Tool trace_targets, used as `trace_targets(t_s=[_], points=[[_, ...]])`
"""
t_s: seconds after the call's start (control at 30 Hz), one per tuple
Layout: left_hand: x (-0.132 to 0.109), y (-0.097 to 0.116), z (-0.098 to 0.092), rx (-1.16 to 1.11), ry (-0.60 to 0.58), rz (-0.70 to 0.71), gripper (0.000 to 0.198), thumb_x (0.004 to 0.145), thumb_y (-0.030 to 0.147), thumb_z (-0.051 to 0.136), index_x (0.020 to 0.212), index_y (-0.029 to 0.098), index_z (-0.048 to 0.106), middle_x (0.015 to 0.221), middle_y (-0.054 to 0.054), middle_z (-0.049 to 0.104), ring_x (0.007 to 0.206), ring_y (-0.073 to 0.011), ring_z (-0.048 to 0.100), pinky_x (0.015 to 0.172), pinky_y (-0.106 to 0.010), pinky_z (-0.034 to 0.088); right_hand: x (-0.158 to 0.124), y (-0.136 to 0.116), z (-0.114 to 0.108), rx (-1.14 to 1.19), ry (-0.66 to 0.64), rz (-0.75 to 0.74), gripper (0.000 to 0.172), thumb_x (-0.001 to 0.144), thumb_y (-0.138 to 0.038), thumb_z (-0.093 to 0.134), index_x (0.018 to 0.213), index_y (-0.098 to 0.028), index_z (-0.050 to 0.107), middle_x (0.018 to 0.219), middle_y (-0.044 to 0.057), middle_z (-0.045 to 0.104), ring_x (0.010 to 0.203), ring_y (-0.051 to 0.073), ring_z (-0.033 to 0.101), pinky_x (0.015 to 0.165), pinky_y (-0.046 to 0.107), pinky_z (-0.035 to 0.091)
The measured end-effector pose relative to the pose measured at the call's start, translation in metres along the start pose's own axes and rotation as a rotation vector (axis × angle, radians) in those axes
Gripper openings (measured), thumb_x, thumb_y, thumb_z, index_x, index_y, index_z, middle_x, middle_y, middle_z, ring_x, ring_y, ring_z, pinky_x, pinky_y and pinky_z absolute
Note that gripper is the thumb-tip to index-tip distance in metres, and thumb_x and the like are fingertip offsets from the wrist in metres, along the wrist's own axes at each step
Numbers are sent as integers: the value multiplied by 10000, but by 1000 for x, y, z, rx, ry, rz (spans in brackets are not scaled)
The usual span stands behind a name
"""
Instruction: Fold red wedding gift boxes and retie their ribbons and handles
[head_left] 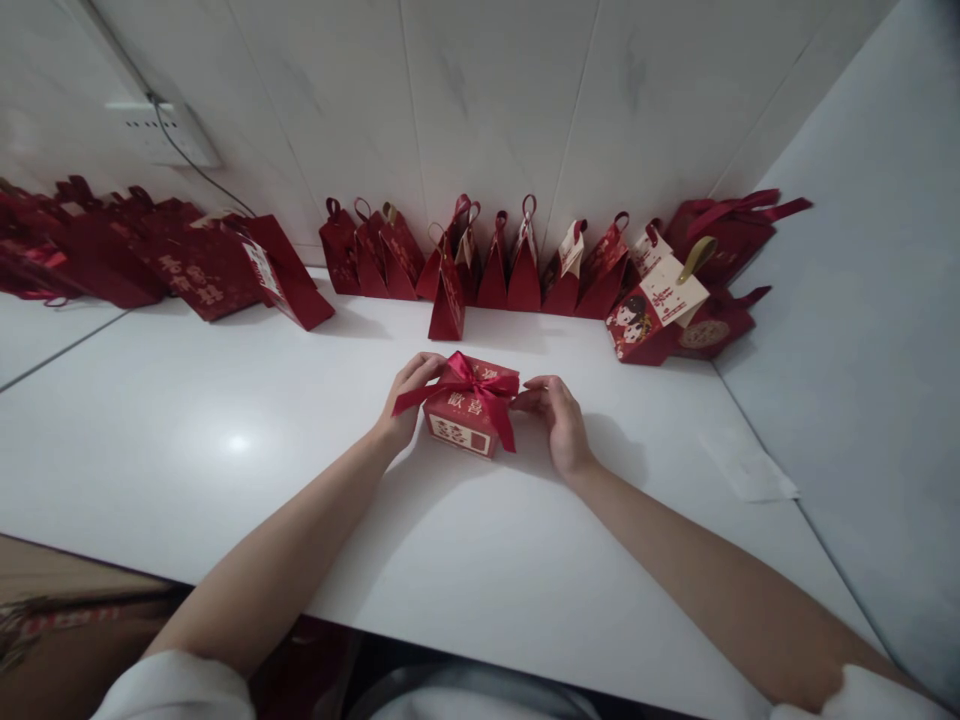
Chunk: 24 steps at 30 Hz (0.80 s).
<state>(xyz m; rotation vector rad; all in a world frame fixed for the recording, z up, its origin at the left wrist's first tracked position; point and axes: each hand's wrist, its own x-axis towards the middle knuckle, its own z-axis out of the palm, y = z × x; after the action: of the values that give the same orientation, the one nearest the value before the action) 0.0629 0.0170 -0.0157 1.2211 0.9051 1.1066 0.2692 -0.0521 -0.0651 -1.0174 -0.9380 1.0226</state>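
A small red gift box [463, 428] with gold characters sits on the white table [225, 440] in front of me. A red ribbon bow [471, 381] is tied across its top. My left hand [409, 395] has its fingers pinched on the bow's left loop and tail. My right hand [556, 418] rests beside the box on the right, fingers curled toward the ribbon's right end; whether they grip it I cannot tell.
A row of small red pointed gift bags [487, 262] stands along the wall behind the box. More red boxes and bags [187, 262] lie at the back left, others [675, 290] at the back right corner. A white paper slip [746, 468] lies on the right.
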Motion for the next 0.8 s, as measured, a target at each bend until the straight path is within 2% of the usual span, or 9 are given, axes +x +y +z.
trace_targets(t_s=[0.07, 0.17, 0.27, 0.4, 0.47, 0.5, 0.63, 0.73, 0.8], points=[[-2, 5, 0, -69, -41, -12, 287, 828, 437, 670, 964, 194, 603, 901, -19, 649, 795, -157, 618, 748, -276, 477, -2, -2, 1, -24, -14, -13, 405, 942, -621, 440, 1030, -250, 577, 916, 40, 730, 927, 224, 683, 907, 413, 491], [-5, 8, -1, -83, -102, -19, 465, 818, 408, 705, 1220, 252, 532, 1168, -62, 623, 1010, -211, 630, 863, -329, 503, -5, -5, 3, -54, -64, -46, 399, 954, -599, 440, 1097, -247, 562, 1077, 71, 725, 1074, 240, 659, 1006, 456, 453], [-8, 8, 0, 31, -141, -4, 619, 788, 350, 749, 1333, 303, 461, 1395, -86, 492, 1202, -266, 560, 966, -377, 488, -8, -7, 5, -82, -141, -110, 388, 956, -580, 457, 1117, -243, 561, 1163, 84, 694, 1123, 241, 642, 1021, 451, 466], [-14, 10, 3, 101, -192, 12, 809, 728, 273, 803, 1410, 361, 377, 1490, -85, 383, 1269, -305, 519, 1020, -451, 477, -12, -8, 5, -147, -232, -179, 377, 939, -554, 517, 1167, -255, 547, 1274, 86, 645, 1162, 244, 621, 996, 437, 501], [-16, 13, 5, 102, -196, 22, 889, 700, 248, 824, 1436, 379, 343, 1493, -87, 374, 1289, -312, 503, 1037, -467, 469, -14, -9, 5, -189, -263, -222, 373, 936, -532, 536, 1188, -256, 541, 1317, 93, 620, 1173, 251, 613, 997, 450, 502], [-17, 14, 5, 89, -185, 20, 867, 712, 261, 817, 1434, 376, 352, 1488, -89, 382, 1287, -312, 506, 1037, -467, 470, -15, -9, 5, -209, -282, -244, 364, 939, -514, 540, 1197, -257, 537, 1341, 96, 604, 1184, 254, 606, 1007, 459, 495], [-17, 20, 8, 32, -78, -67, 596, 817, 389, 721, 1352, 290, 477, 1314, -113, 546, 1100, -283, 627, 942, -449, 526, -19, -9, 6, -274, -312, -346, 386, 935, -406, 589, 1281, -274, 479, 1389, 97, 567, 1261, 259, 557, 1079, 491, 441], [-18, 26, 10, 87, -31, -112, 668, 751, 367, 792, 1333, 247, 486, 1076, -90, 644, 932, -247, 669, 860, -427, 560, -22, -9, 8, -312, -278, -422, 470, 932, -350, 594, 1359, -287, 408, 1368, 97, 569, 1281, 261, 539, 1084, 505, 437], [-18, 29, 11, 118, -23, -106, 715, 710, 339, 826, 1331, 241, 486, 1021, -76, 653, 893, -237, 671, 831, -416, 571, -23, -11, 9, -372, -246, -458, 447, 932, -340, 582, 1351, -293, 431, 1308, 92, 589, 1211, 260, 575, 1030, 497, 480]])
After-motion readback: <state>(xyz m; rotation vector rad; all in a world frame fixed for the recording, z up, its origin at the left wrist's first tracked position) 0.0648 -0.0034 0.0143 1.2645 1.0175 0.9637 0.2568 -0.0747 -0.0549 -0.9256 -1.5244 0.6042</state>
